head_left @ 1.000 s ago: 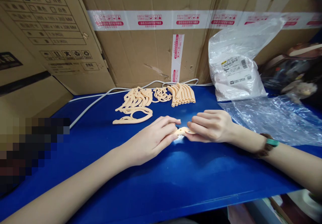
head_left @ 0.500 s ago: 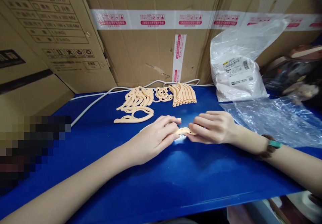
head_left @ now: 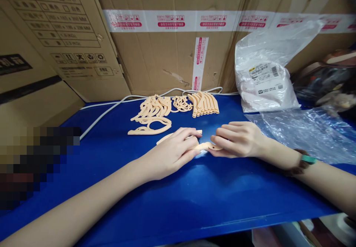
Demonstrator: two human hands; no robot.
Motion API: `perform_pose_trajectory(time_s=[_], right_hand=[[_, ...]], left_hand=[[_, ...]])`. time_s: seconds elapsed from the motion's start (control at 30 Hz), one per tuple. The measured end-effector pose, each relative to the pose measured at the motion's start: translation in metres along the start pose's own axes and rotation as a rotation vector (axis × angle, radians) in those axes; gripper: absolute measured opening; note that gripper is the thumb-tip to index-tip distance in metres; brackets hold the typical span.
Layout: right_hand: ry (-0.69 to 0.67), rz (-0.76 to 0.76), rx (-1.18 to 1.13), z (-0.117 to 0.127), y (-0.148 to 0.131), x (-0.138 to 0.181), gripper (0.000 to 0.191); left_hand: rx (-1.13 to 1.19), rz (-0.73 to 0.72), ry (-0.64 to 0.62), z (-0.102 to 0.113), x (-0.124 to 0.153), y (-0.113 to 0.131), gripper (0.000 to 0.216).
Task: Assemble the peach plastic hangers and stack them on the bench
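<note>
Between my hands, low over the blue table, is a beige plastic folding-hanger part (head_left: 205, 146) with a small hole near its right end. My left hand (head_left: 172, 156) is closed around its left side, covering much of it; more beige plastic shows behind and left of the fingers. My right hand (head_left: 240, 139) pinches the right end, thumb below and fingers curled above. Farther back, a folded beige hanger (head_left: 160, 130) lies in front of a pile of curved hanger arms (head_left: 158, 106). Small hooks (head_left: 182, 104) and a row of straighter arms (head_left: 207, 104) are beside them.
Cardboard boxes (head_left: 161, 62) wall off the back and left. A white cable (head_left: 104, 115) runs along the table's rear. At right stand a white plastic bag (head_left: 267, 80) and a crumpled clear plastic sheet (head_left: 303, 136). The blue table (head_left: 178, 206) ends at a front edge.
The hanger part between my hands has turned slightly, so its right-end hole shows more clearly. My right fingers have shifted a little on it. The whole view has moved slightly.
</note>
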State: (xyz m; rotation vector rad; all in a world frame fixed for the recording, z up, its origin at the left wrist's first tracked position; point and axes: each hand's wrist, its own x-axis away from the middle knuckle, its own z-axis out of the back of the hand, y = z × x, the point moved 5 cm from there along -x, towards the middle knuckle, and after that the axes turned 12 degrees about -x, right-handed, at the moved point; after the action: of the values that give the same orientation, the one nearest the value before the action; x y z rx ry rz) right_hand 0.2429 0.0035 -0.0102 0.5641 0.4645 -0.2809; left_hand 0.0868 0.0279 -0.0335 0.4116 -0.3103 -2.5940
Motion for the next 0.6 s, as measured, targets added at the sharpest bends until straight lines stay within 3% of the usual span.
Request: perform_pose_trajectory(time_s=[0.3,0.47,0.6], right_hand=[[0.066,-0.108,-0.386,0.006,-0.005,-0.005,0.053],[-0.001,-0.193,-0.518,0.001,-0.003,-0.008,0.042],[-0.13,-0.31,-0.665,-0.006,0.004,-0.012,0.029]], left_hand=[[0.151,0.065,0.025,0.004,0.0,-0.003,0.017],[0.325,0.122,-0.029,0.004,-0.001,-0.01,0.026],[0.229,0.081,-0.014,0.007,-0.003,-0.017,0.02]])
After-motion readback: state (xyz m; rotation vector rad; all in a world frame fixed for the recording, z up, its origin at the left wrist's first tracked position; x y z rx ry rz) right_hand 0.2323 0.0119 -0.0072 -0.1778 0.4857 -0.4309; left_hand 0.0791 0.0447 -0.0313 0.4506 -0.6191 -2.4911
